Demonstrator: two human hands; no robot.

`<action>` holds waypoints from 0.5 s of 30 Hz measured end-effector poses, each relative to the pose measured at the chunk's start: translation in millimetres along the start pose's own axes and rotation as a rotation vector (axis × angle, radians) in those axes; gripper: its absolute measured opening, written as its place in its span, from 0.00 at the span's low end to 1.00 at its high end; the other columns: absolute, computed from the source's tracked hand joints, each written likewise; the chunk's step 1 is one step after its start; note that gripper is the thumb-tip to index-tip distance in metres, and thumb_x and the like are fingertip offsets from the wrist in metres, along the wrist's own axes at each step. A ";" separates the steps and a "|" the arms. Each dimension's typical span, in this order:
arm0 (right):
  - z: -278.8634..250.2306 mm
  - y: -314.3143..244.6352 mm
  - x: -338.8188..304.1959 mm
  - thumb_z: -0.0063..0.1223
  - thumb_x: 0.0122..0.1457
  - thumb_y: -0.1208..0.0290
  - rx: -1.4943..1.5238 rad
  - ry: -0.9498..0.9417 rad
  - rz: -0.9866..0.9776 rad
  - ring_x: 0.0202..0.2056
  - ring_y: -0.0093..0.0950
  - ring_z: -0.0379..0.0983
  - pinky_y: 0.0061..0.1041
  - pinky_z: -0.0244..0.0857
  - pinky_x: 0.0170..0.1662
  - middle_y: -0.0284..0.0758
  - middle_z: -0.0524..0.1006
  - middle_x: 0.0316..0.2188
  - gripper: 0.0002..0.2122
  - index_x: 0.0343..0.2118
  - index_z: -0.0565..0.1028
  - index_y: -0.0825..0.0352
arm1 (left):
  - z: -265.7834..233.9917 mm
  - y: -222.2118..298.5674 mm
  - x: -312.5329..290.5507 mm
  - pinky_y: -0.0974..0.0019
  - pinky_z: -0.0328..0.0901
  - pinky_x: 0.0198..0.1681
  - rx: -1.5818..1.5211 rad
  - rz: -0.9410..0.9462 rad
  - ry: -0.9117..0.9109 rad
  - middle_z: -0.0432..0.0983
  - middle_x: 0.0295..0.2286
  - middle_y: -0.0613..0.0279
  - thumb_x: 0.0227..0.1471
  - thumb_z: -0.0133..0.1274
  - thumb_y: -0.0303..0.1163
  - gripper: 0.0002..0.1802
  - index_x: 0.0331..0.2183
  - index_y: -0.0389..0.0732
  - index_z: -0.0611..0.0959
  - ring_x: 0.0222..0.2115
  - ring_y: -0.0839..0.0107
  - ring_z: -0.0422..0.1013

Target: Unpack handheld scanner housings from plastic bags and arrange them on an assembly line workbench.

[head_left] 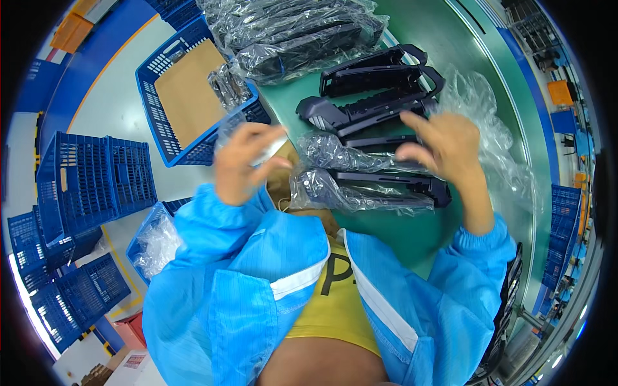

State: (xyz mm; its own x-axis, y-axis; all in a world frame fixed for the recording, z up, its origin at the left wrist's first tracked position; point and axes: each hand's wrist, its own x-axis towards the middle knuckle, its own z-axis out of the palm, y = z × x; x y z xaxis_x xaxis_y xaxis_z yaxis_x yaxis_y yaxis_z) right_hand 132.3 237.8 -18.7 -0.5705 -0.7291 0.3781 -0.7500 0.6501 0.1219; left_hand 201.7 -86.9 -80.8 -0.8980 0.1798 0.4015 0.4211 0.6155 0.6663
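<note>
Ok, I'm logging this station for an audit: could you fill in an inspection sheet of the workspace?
Surface: smooth green tabletop.
Job's things: long black plastic parts, the nearest two partly inside clear plastic bags.
Clutter: crumpled clear plastic film at the right.
Hands: left hand blurred, fingers parted, near the blue perforated plastic basket; right hand over the parts, thumb and forefinger apart, contact unclear.
Cables: nothing seen.
Surroundings: brown cardboard sheet in the basket; blue plastic crates at left; film-wrapped black pieces piled at the far end.

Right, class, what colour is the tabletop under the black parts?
The tabletop is green; the head view shows it best.
</note>
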 end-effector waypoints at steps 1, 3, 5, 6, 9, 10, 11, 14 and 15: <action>-10.3 -4.3 -9.2 0.55 0.43 0.48 0.068 -0.059 -0.055 0.17 0.29 0.63 0.29 0.56 0.21 0.29 0.63 0.14 0.23 0.40 0.75 0.58 | 20.0 -1.6 -3.3 0.69 0.65 0.31 -0.109 -0.009 -0.035 0.74 0.31 0.59 0.38 0.63 0.30 0.21 0.40 0.44 0.81 0.30 0.67 0.71; -14.7 -9.8 -20.5 0.57 0.42 0.49 0.127 -0.132 -0.080 0.17 0.28 0.62 0.28 0.55 0.21 0.30 0.62 0.14 0.25 0.42 0.75 0.59 | 47.1 -9.7 -4.5 0.70 0.64 0.31 -0.239 -0.007 -0.095 0.73 0.31 0.60 0.39 0.62 0.28 0.22 0.41 0.46 0.81 0.29 0.69 0.71; -9.6 -17.0 -29.1 0.58 0.42 0.50 0.095 -0.215 -0.050 0.17 0.27 0.62 0.27 0.55 0.21 0.29 0.62 0.14 0.25 0.43 0.74 0.59 | 61.3 -14.3 -1.5 0.73 0.62 0.28 -0.395 0.004 0.059 0.72 0.29 0.64 0.45 0.59 0.28 0.13 0.37 0.41 0.80 0.25 0.74 0.68; -10.0 -18.2 -33.5 0.58 0.42 0.50 0.094 -0.222 -0.042 0.17 0.27 0.62 0.27 0.55 0.21 0.29 0.62 0.14 0.25 0.43 0.74 0.59 | 66.2 -13.6 -4.5 0.73 0.62 0.28 -0.403 0.003 0.052 0.72 0.29 0.64 0.45 0.59 0.28 0.13 0.37 0.41 0.80 0.25 0.74 0.68; -5.2 -16.7 -37.3 0.60 0.41 0.51 0.021 -0.124 -0.032 0.18 0.28 0.63 0.28 0.56 0.21 0.29 0.64 0.15 0.22 0.35 0.74 0.61 | 75.3 -16.9 -0.8 0.73 0.58 0.27 -1.404 -0.383 0.136 0.67 0.29 0.69 0.59 0.43 0.38 0.11 0.33 0.41 0.71 0.25 0.77 0.63; -3.5 -16.3 -39.9 0.60 0.41 0.51 0.019 -0.127 -0.034 0.18 0.28 0.63 0.28 0.56 0.21 0.29 0.64 0.15 0.22 0.35 0.74 0.61 | 75.0 -11.0 1.6 0.73 0.58 0.27 -1.407 -0.383 0.137 0.67 0.29 0.69 0.59 0.43 0.38 0.11 0.33 0.41 0.71 0.25 0.77 0.63; -1.1 -15.4 -42.7 0.60 0.41 0.51 0.039 -0.148 0.002 0.18 0.28 0.64 0.28 0.56 0.21 0.30 0.64 0.15 0.19 0.29 0.72 0.61 | 71.9 -3.4 5.1 0.72 0.58 0.30 -1.497 -0.442 0.199 0.67 0.31 0.67 0.60 0.42 0.40 0.12 0.35 0.42 0.70 0.28 0.77 0.63; 0.7 -10.1 -44.8 0.60 0.41 0.52 0.068 -0.197 0.061 0.19 0.30 0.65 0.29 0.57 0.21 0.31 0.64 0.14 0.18 0.19 0.67 0.61 | 64.6 0.3 5.8 0.67 0.59 0.39 -1.582 -0.491 0.292 0.68 0.36 0.63 0.60 0.38 0.45 0.15 0.36 0.42 0.69 0.36 0.75 0.63; 0.8 -8.9 -44.2 0.61 0.41 0.53 0.077 -0.223 0.094 0.18 0.31 0.66 0.30 0.58 0.21 0.32 0.64 0.14 0.19 0.16 0.64 0.62 | 59.4 3.1 8.7 0.66 0.60 0.40 -1.381 -0.428 0.406 0.68 0.36 0.62 0.60 0.38 0.44 0.15 0.36 0.42 0.69 0.36 0.73 0.64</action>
State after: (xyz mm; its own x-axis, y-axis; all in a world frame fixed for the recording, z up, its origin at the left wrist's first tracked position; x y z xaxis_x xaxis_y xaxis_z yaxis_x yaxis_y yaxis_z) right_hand 163.9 264.1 -37.3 -0.6923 -0.7010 0.1715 -0.7085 0.7053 0.0226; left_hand 187.6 -37.8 -112.6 -0.9829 -0.1832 0.0165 0.1363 -0.6653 0.7341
